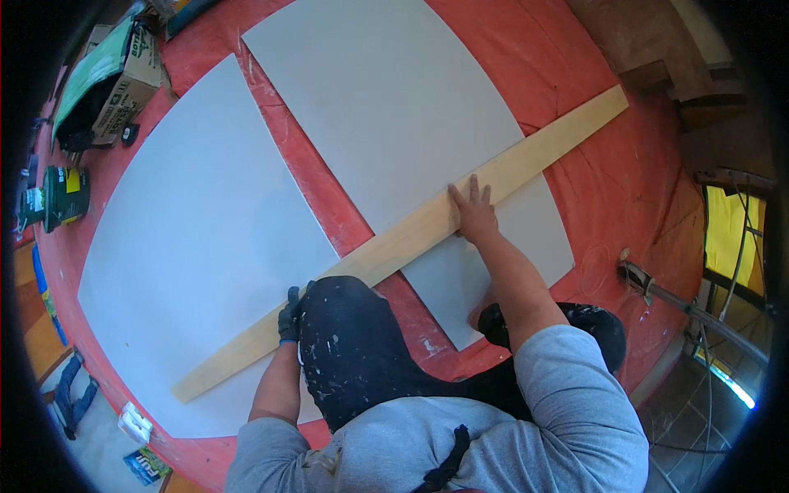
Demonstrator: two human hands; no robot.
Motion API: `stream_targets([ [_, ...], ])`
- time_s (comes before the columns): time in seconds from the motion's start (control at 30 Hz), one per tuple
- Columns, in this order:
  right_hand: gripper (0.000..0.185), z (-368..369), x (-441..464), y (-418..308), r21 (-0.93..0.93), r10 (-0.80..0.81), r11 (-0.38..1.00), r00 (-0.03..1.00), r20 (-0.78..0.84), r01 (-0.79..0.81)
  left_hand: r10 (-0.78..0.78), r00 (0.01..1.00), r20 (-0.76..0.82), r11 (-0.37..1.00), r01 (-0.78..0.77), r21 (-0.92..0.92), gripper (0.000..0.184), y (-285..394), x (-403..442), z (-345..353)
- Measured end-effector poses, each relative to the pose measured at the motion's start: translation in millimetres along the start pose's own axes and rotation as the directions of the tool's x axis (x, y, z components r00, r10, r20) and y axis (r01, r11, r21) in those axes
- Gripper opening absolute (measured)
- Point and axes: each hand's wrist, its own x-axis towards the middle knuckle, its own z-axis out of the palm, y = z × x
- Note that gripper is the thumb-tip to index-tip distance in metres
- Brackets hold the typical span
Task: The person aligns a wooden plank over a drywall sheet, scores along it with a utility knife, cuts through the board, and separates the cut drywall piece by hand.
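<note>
On a red sheet, a long pale wooden board [386,249] lies slantwise across two white panels, under two hands.
At the far left, a dark green tub [66,197] stands near a printed cardboard box [130,86]; then comes the left white panel [197,222], under the board's lower-left end. The dark-gloved left hand [289,319] is on the board between that end and its middle, just beside the paint-spotted dark trouser knee [345,316]; whether its fingers grip or only press, I cannot tell. Further right, the bare right hand [475,212] lies open, fingers spread on the board's face, over the right white panel [386,99]. Beyond this hand, the board's upper-right end reaches past the panel, over the red sheet [608,205].
</note>
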Motion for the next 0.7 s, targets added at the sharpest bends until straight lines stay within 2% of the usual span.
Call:
stream_targets([
  [0.33,0.122,-13.3,-0.6,-6.3,0.046,0.019,0.999,0.999,0.046,-0.021,-0.068,0.998,0.0,0.994,0.068,-0.084,0.066,13.9,-0.4,-9.9],
  [0.37,0.115,-17.7,-3.6,-7.7,0.052,0.017,0.998,0.998,0.062,-0.02,-0.051,0.999,0.001,0.997,0.051,-0.062,0.066,15.8,-1.0,-11.0],
  [0.43,0.103,-30.5,-10.4,-10.2,0.063,0.016,0.998,0.996,0.089,-0.021,0.079,0.997,0.017,0.987,-0.08,0.142,0.062,15.1,-4.7,-9.6],
  [0.5,0.112,-22.1,-6.9,-9.1,0.067,0.016,0.998,0.999,0.05,-0.02,0.071,0.997,0.019,0.983,-0.074,0.168,0.059,19.7,-5.0,-11.7],
  [0.53,0.116,-18.9,-5.7,-8.9,0.068,0.019,0.997,0.999,0.031,-0.021,-0.001,1.0,0.011,0.996,0.0,0.093,0.057,23.6,-6.3,-15.2],
  [0.6,0.124,-20.2,-5.7,-8.1,0.045,0.021,0.999,0.998,0.057,-0.023,0.042,0.999,-0.013,0.996,-0.041,0.077,0.053,28.8,-10.6,-22.6],
  [0.63,0.127,-23.7,-6.4,-9.4,0.033,0.022,0.999,0.997,0.07,-0.024,0.159,0.987,-0.026,0.978,-0.154,0.139,0.052,30.5,-13.2,-26.4],
  [0.7,0.128,-19.4,-6.1,-9.0,0.028,0.017,0.999,0.999,0.046,-0.018,0.148,0.989,-0.019,0.984,-0.145,0.102,0.052,30.6,-13.7,-27.1],
])
